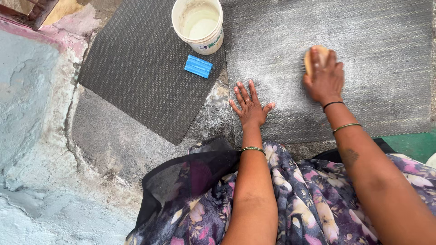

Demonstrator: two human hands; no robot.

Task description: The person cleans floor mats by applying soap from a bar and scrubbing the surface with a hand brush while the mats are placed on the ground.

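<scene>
A: What's the right hand (323, 77) doing?

B: It's gripping a brush (316, 55), fingers curled over its pale rounded back, and pressing it down on the grey mat (386, 68). The bristles are hidden under the hand, so I can't tell how stiff they are.

A: And the left hand (250, 106)?

B: It's holding nothing. It's lying flat with fingers spread, palm down on the mat's near left corner, just beside the edge where the stone floor (113, 140) is showing.

A: How is the mat going to handle?

B: It's looking like woven, ribbed stuff, lying limp and flat, with a whitish soapy film across the middle. Wet like that, I'd judge it heavy and floppy (and probably slick on the stone), so a flat palm near the edge seems a sensible way to pin it. To lift it, an edge or corner would be the place to take hold.

A: The brush?

B: Small, light, rigid by the look of it; a soapy back could slip, so a full grip over the top is suiting it.

A: What else is lying around?

B: A second, darker mat (141, 68) is lying to the left at an angle, with a blue soap bar (198, 66) on it and a white bucket (217, 38) standing just above the bar, holding milky water
</scene>
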